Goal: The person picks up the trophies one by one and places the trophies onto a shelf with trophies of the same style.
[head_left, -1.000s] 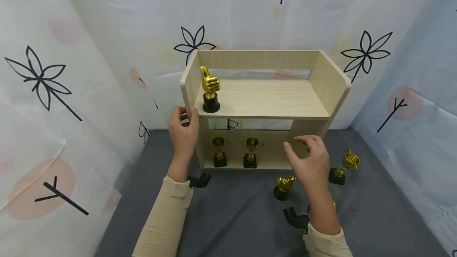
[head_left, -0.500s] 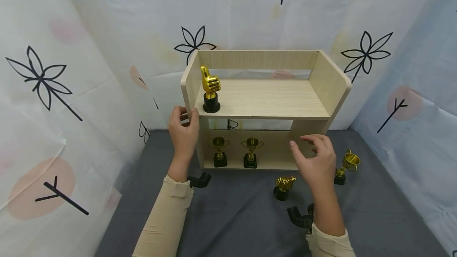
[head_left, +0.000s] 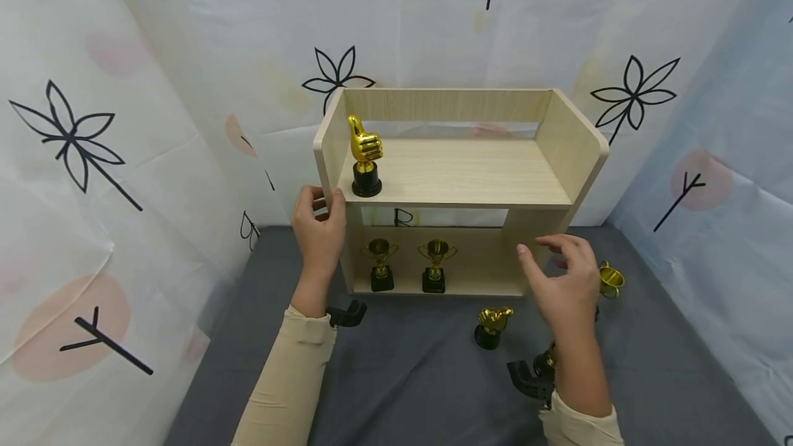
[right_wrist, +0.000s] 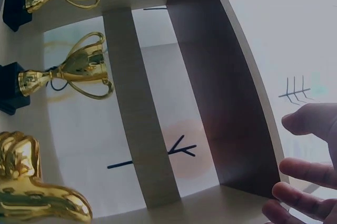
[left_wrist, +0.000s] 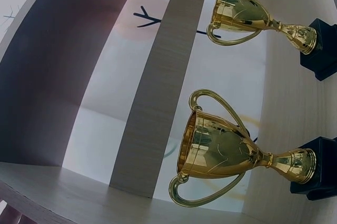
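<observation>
A light wood two-tier shelf [head_left: 471, 171] stands on the table. My left hand [head_left: 318, 232] grips its left side panel, the thumb at the front edge. My right hand [head_left: 564, 288] holds nothing, thumb and fingers spread apart, just in front of the shelf's lower right side. A gold thumbs-up trophy [head_left: 367, 153] stands upright on the upper tier at the left. Two gold cup trophies, a left cup [head_left: 381, 263] and a right cup [left_wrist: 226, 147], stand on the lower tier. Another thumbs-up trophy [head_left: 493, 325] is on the table before the shelf.
A cup trophy [head_left: 610, 281] at the right is partly covered by my right hand. Beside my right wrist, another trophy [head_left: 545, 361] is mostly hidden. Dark grey cloth [head_left: 396, 377] covers the table; patterned white fabric [head_left: 434, 26] hangs behind.
My right hand has drifted rightward along the shelf's front, covering more of the cup trophy at the right. My left hand keeps its place on the shelf.
</observation>
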